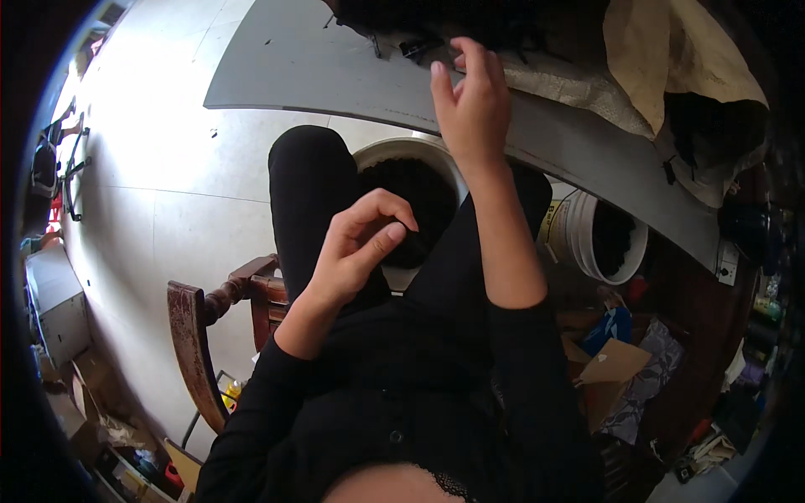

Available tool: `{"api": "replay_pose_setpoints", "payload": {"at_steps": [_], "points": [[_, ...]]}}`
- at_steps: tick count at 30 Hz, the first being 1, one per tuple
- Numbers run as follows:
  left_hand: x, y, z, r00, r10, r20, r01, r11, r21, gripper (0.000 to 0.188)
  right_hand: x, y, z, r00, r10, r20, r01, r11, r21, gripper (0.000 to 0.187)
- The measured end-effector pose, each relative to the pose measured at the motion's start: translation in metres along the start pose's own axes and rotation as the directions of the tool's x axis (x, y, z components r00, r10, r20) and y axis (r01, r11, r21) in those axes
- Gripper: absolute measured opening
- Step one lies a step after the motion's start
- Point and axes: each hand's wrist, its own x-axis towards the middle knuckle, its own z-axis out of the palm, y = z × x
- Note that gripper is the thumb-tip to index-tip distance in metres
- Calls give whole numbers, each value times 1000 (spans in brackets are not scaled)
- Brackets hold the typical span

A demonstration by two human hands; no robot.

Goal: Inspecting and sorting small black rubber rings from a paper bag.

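Observation:
My left hand (362, 243) is held above my lap, over the near side of a pale bucket (366, 151) filled with small black pieces (411, 180). Its thumb and forefinger are curled together at the tips. Whatever they pinch is dark and lost against the black behind it. Further up, my right hand (476, 105) is raised over the edge of the grey table (285, 63), its thumb and fingers bent but apart, with nothing visible between them. Just beyond its fingertips lies a heap of black pieces (470, 21) on a whitish woven sack (570, 88).
A second white bucket (579, 235), tipped sideways with black pieces inside, is under the table at right. A wooden chair (189, 335) stands to my left. Cardboard (616, 360) and bags lie at lower right; boxes (59, 293) line the left. A power socket (727, 264) is by the table corner.

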Motion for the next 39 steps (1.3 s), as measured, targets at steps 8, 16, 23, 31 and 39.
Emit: {"api": "replay_pose_setpoints", "payload": {"at_steps": [8, 16, 23, 31, 39], "points": [[12, -2, -5, 978, -78, -195, 43, 983, -177, 15, -12, -1, -11, 999, 40, -32, -36, 995, 90, 13], [30, 15, -4, 916, 399, -48, -277, 712, 645, 31, -53, -51, -93, 887, 191, 420, -376, 827, 419, 9], [13, 20, 6, 976, 219, -16, -183, 849, 496, 25, -79, -40, -88, 783, 145, 606, -579, 527, 622, 53], [8, 11, 18, 948, 313, -61, -271, 890, 367, 25, -84, -60, -86, 771, 269, 577, -560, 716, 416, 31], [2, 3, 26, 991, 52, -126, -43, 996, 72, 14, -95, -65, -83, 939, 74, 335, -143, 972, 186, 23]]}}
